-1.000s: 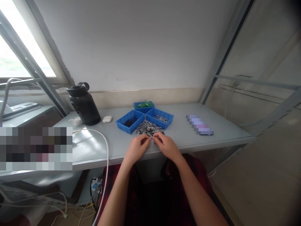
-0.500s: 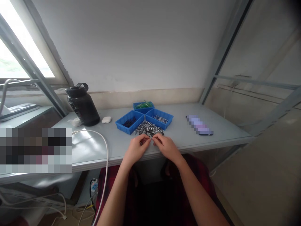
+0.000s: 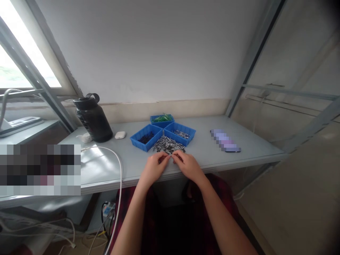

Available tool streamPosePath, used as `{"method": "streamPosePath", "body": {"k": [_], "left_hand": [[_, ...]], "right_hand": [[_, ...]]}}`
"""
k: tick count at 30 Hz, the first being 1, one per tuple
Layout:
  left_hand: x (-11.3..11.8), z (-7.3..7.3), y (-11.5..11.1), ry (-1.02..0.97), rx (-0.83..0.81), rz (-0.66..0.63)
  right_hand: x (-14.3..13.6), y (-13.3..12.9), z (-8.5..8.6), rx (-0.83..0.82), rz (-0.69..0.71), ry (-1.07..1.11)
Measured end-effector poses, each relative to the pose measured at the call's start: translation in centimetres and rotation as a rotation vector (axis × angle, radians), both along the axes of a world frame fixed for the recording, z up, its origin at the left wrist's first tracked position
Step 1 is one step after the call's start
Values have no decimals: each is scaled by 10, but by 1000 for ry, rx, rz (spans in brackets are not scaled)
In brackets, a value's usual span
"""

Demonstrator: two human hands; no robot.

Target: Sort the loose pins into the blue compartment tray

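"Head camera view: where are the hands?"

"Lower center of the frame. The left hand (image 3: 156,164) and the right hand (image 3: 187,164), both bare, meet above the front of a grey table (image 3: 130,166), fingertips nearly together."

"And the grip?"

"Thumb and forefinger of each are drawn in as if in a pinch, though one cannot tell whether they grasp anything (whatever lies between them is too small to make out)."

"What is in front of them?"

"A loose pile of metal pins (image 3: 170,143), just beyond the fingertips at the center of the frame, with small dark pieces (image 3: 160,151) along its near side. Around it stand three blue bins, close together: the left bin (image 3: 138,143) with dark pieces, the right bin (image 3: 191,136) with more metal pins and the back bin (image 3: 162,124) with green pieces."

"The rest of the tabletop?"

"A dark bottle (image 3: 95,122) and a small white case (image 3: 120,135) at center left, a phone (image 3: 225,141) at center right, and a white cable (image 3: 121,170) hanging over the edge, lower left."
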State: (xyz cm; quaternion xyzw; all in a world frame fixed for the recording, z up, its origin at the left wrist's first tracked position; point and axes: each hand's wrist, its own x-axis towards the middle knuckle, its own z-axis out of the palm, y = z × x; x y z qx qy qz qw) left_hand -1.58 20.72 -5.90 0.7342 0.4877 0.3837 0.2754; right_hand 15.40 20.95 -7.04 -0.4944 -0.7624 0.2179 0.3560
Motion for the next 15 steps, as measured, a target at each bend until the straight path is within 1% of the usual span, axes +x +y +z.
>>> {"method": "streamPosePath", "body": {"k": [2, 7, 11, 15], "left_hand": [[0, 0, 0, 0, -5, 7], [0, 0, 0, 11, -2, 2], [0, 1, 0, 2, -4, 1], [-1, 0, 0, 6, -4, 9]], "right_hand": [[0, 0, 0, 2, -8, -11], [0, 0, 0, 13, 23, -17], [0, -1, 0, 12, -7, -17], [0, -1, 1, 15, 9, -13]]}}
